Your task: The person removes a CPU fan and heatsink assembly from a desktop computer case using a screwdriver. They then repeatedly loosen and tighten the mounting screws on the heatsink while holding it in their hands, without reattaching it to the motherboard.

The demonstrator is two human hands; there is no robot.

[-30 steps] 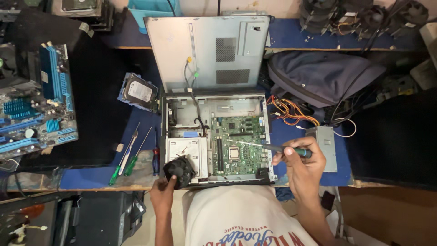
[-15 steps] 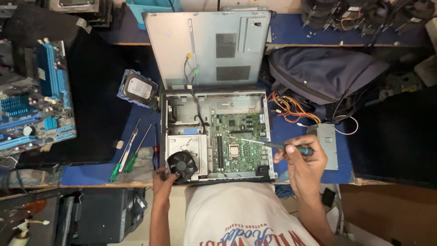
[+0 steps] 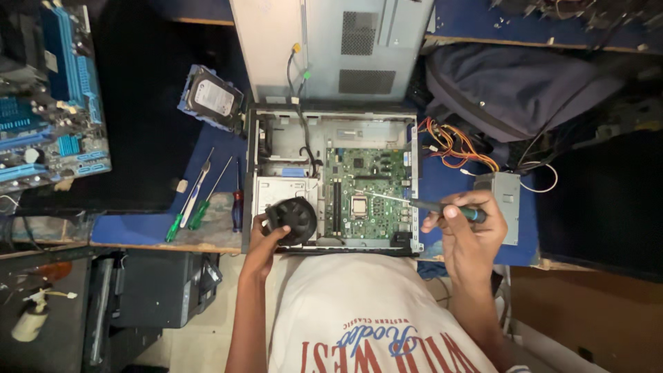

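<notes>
Screwdriver (image 3: pixel 414 203) in the right hand (image 3: pixel 466 231), fingers closed around its dark handle, the thin shaft reaching left over the green motherboard (image 3: pixel 369 193) to the silver processor socket (image 3: pixel 358 205). The left hand (image 3: pixel 266 238) is curled around a round black cooler fan (image 3: pixel 293 220) at the front of the open computer case (image 3: pixel 331 179), which sits on the blue table (image 3: pixel 449 183). Three spare screwdrivers (image 3: pixel 200 204) lie left of the case, a hard drive (image 3: pixel 210 98) beyond them.
</notes>
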